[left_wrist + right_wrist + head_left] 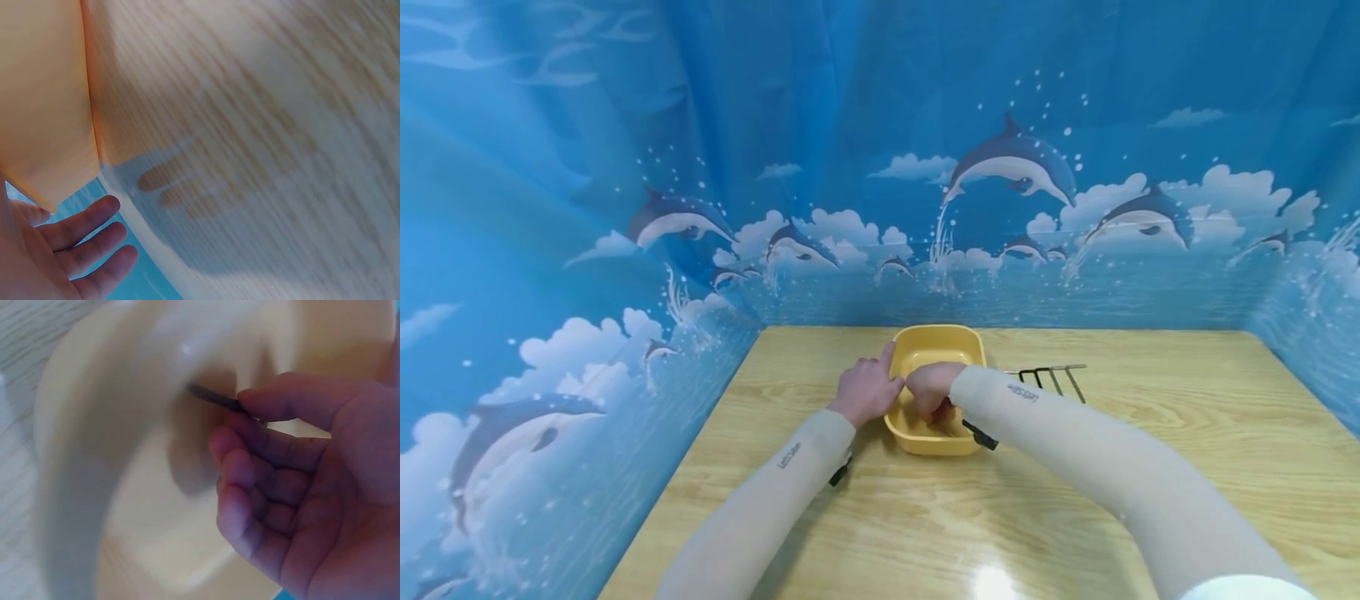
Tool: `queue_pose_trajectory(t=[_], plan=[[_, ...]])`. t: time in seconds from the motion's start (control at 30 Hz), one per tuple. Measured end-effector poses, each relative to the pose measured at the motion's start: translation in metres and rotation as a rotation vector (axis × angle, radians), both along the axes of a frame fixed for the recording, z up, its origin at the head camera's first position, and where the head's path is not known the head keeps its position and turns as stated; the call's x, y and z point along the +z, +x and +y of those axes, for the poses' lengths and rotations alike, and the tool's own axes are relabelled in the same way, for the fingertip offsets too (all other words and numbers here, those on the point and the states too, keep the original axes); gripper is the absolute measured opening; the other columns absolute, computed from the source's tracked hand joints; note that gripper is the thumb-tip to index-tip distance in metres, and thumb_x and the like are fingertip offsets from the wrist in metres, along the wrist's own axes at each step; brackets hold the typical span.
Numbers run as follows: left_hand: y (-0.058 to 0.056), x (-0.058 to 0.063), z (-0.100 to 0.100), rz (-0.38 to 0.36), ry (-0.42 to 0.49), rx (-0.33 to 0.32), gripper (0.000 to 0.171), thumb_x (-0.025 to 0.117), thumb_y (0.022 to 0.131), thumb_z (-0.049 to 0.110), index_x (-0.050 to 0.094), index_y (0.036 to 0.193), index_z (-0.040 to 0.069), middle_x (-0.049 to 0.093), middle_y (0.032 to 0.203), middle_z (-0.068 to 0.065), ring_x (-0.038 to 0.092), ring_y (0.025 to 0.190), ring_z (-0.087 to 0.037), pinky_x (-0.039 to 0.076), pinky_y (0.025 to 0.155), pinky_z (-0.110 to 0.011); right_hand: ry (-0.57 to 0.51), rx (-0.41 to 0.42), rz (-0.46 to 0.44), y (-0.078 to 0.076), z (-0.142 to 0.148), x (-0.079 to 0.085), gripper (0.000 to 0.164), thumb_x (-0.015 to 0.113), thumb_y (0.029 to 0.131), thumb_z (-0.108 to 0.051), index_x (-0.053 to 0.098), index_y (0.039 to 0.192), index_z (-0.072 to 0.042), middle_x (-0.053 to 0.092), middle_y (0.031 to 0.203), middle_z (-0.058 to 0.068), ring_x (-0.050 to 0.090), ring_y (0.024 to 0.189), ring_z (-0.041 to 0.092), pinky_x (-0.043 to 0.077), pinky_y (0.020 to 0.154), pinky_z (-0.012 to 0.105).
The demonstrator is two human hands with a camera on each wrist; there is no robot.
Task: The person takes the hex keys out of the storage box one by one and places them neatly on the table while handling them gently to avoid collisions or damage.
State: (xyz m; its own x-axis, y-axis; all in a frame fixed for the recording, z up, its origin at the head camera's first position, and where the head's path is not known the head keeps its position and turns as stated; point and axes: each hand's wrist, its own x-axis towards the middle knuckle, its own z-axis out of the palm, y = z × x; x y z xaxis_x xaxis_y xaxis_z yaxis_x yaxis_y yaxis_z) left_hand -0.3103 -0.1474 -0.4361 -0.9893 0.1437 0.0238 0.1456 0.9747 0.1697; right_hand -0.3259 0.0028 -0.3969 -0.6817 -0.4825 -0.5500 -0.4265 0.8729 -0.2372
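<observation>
A yellow plastic basin (936, 446) stands on the table in the head view. My left hand (867, 390) rests at its left rim, the index finger pointing away along the edge and the thumb at the rim. In the left wrist view the other fingers (94, 231) stretch out loosely beside the basin's outer wall (44, 94). My right hand (932, 385) reaches down inside the basin. Between thumb and index finger it pinches a thin dark stick-like piece (212, 397), seen in the right wrist view; its held end is hidden by the fingertips.
A metal wire rack (1052, 371) lies right of the basin, partly hidden behind the right sleeve. The wood-grain table (1210, 433) meets a blue dolphin-print curtain (865, 167) at its back and sides. Dark wrist-worn devices (980, 435) show under the sleeves.
</observation>
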Motion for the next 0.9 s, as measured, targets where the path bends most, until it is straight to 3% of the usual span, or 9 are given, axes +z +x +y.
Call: queue_pose_trajectory(t=[0.13, 0.23, 0.33, 0.6, 0.9], plan=[[0.002, 0.0, 0.001, 0.001, 0.0, -0.004, 0.068, 0.048, 0.102, 0.041, 0.023, 0.161, 0.02, 0.065, 0.126, -0.02, 0.062, 0.115, -0.036, 0.055, 0.089, -0.054, 0.022, 0.035, 0.024, -0.002, 0.005, 0.006, 0.008, 0.059, 0.09, -0.011, 0.066, 0.087, -0.008, 0.047, 0.05, -0.002, 0.039, 0.042, 0.011, 0.031, 0.041, 0.024], [0.002, 0.0, 0.001, -0.002, 0.003, -0.003, 0.068, 0.048, 0.102, 0.041, 0.023, 0.161, 0.019, 0.064, 0.128, -0.02, 0.062, 0.116, -0.036, 0.054, 0.09, -0.054, 0.024, 0.071, 0.071, -0.002, 0.009, 0.012, 0.025, 0.059, 0.091, -0.015, 0.059, 0.066, -0.013, 0.044, 0.046, -0.004, 0.039, 0.041, 0.011, 0.031, 0.041, 0.025], [0.001, 0.001, 0.001, -0.011, 0.006, 0.004, 0.069, 0.047, 0.102, 0.042, 0.022, 0.162, 0.019, 0.064, 0.129, -0.02, 0.061, 0.117, -0.036, 0.054, 0.091, -0.054, -0.015, 0.088, 0.105, 0.0, 0.016, 0.018, 0.035, 0.06, 0.091, -0.016, 0.054, 0.057, -0.016, 0.047, 0.046, -0.005, 0.042, 0.042, 0.011, 0.034, 0.043, 0.024], [-0.001, -0.002, 0.001, -0.033, 0.009, 0.034, 0.07, 0.047, 0.101, 0.042, 0.021, 0.162, 0.02, 0.063, 0.133, -0.019, 0.06, 0.119, -0.034, 0.053, 0.095, -0.052, -0.211, 0.07, 0.11, 0.004, 0.04, 0.03, 0.04, 0.061, 0.091, -0.018, 0.048, 0.053, -0.02, 0.058, 0.055, -0.002, 0.043, 0.044, 0.008, 0.037, 0.045, 0.022], [-0.002, -0.002, 0.002, -0.019, 0.005, 0.029, 0.069, 0.046, 0.101, 0.043, 0.022, 0.162, 0.021, 0.063, 0.134, -0.019, 0.06, 0.12, -0.035, 0.053, 0.094, -0.053, -0.376, 0.055, 0.131, 0.01, 0.072, 0.048, 0.042, 0.06, 0.094, -0.017, 0.05, 0.053, -0.02, 0.05, 0.05, -0.006, 0.031, 0.043, 0.007, 0.032, 0.049, 0.022]])
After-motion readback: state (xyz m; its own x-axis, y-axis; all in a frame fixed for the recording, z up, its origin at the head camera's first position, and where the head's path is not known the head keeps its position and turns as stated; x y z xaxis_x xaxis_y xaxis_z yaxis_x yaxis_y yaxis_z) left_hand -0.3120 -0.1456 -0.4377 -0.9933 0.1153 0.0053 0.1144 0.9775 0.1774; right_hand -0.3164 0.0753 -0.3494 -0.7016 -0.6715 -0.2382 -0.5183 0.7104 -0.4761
